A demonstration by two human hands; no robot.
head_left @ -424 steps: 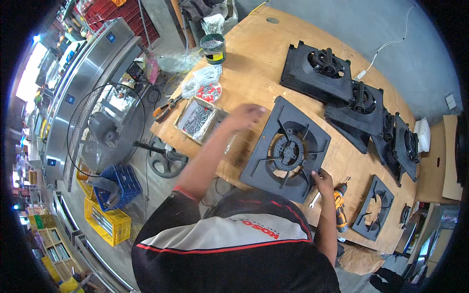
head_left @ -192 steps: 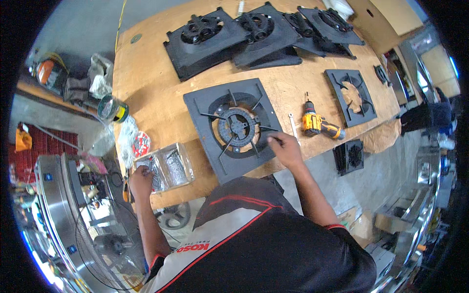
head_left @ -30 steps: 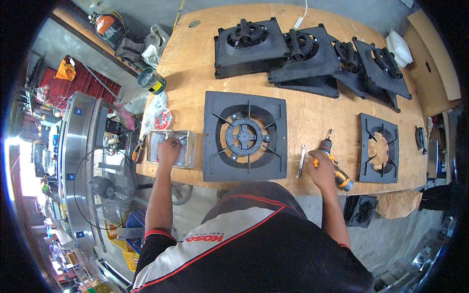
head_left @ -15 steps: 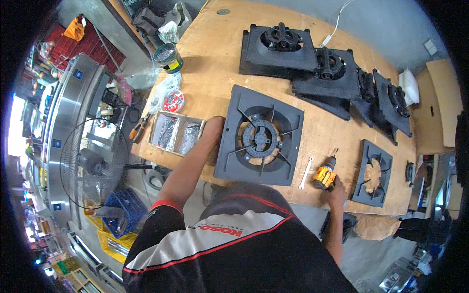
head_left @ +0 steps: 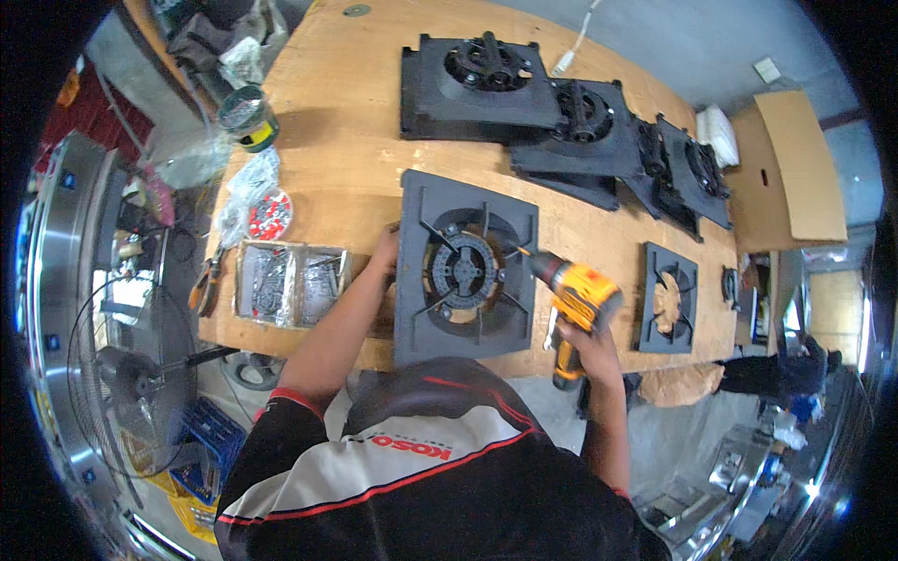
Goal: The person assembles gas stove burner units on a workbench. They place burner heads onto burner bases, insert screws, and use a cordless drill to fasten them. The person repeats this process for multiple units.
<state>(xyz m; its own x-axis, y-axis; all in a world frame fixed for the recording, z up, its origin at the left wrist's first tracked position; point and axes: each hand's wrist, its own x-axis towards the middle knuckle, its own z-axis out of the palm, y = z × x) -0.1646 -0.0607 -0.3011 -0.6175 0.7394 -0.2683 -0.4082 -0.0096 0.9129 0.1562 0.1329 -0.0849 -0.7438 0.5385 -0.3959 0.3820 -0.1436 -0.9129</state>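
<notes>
A yellow-and-black cordless drill [head_left: 585, 294] is in my right hand [head_left: 591, 353], its handle wrapped by my fingers. Its bit points left, and the tip appears over the right rim of a black square gas stove [head_left: 426, 332] with a round burner [head_left: 465, 271] and pan supports. Whether the bit touches the stove I cannot tell. At the stove's left edge is my left hand [head_left: 386, 251], its fingers mostly hidden by that edge. A silver wrench [head_left: 549, 329] lies beside the stove, partly covered by the drill.
Several black stove bodies [head_left: 477, 98] stand along the table's back. Another stove top [head_left: 655, 332] lies at right. At left are a divided screw box [head_left: 296, 280], a bowl of red and grey parts [head_left: 269, 215], pliers [head_left: 208, 280] and a green tub [head_left: 247, 120]. A fan [head_left: 131, 374] stands off the table.
My right hand has lifted the drill from the table beside the wrench and brought it left to the stove's right rim. My left hand stays at the stove's left edge. The view has shifted.
</notes>
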